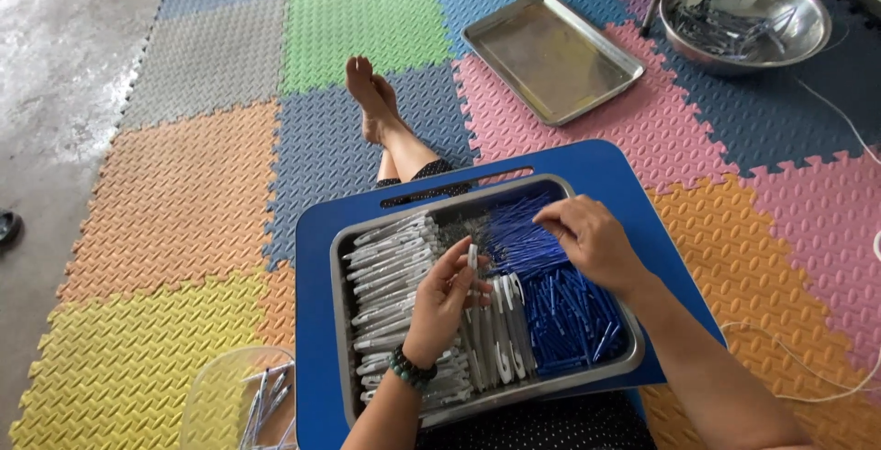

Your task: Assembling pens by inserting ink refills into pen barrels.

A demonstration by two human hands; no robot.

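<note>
A steel tray (341,322) rests on a blue lap board (606,161) over my legs. Its left side is packed with grey-white pen barrels (390,271), its right side with thin blue refills (564,308). My left hand (442,301), a bead bracelet on its wrist, pinches one grey-white pen barrel (473,255) upright above the middle of the tray. My right hand (592,241) lies palm down on the blue refills at the tray's far right, its fingertips in the pile; whether it grips one is hidden.
An empty steel tray (551,54) lies on the coloured foam mats ahead. A steel bowl (745,17) with pen parts stands at the far right. A clear plastic container (240,400) with several pens sits at my near left. My bare foot (372,97) stretches ahead. Concrete floor lies left.
</note>
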